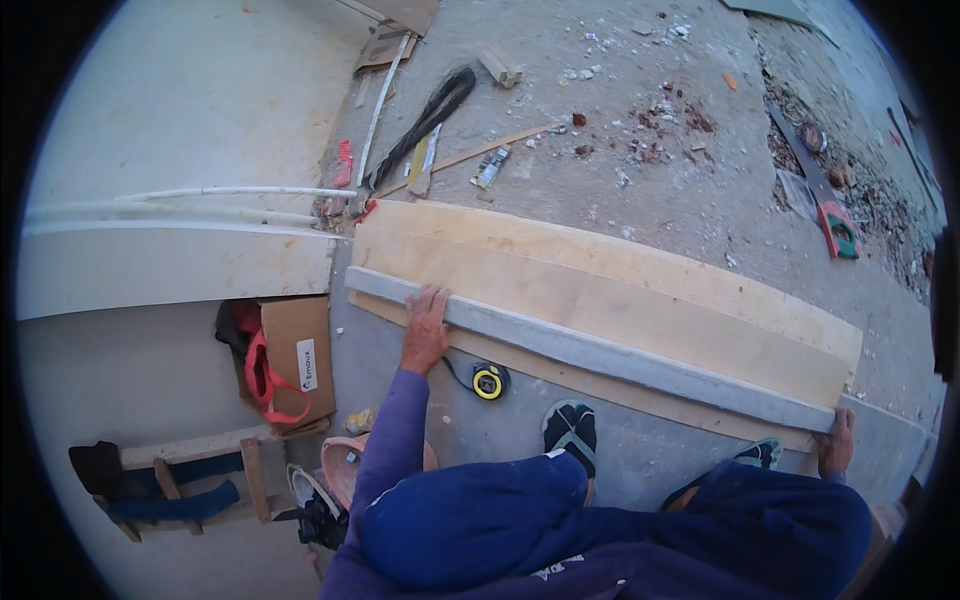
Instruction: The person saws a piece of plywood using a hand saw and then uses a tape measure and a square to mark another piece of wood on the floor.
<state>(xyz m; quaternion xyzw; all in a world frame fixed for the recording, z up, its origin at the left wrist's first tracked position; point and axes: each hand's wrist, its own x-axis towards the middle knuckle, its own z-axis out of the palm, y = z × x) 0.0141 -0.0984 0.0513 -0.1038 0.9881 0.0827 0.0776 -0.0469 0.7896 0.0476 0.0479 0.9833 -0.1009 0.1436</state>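
A long grey bar (600,342), straight and narrow, lies lengthwise on pale wooden boards (610,290) on the floor ahead of me. My left hand (427,325) grips it near its left end, fingers curled over the top. At the far right end my right hand (838,440) holds the same bar, part of its fingers hidden behind the bar and board edge. A black and yellow tape measure (488,381) rests on the floor beside my left hand, close to the boards' near edge.
At left stands a cardboard box (300,350) with red straps. A handsaw (815,185) lies at far right near rubble. Beyond the boards are a black cable bundle (425,130), a thin wooden strip (480,152) and debris. My shoe (570,435) is near the boards.
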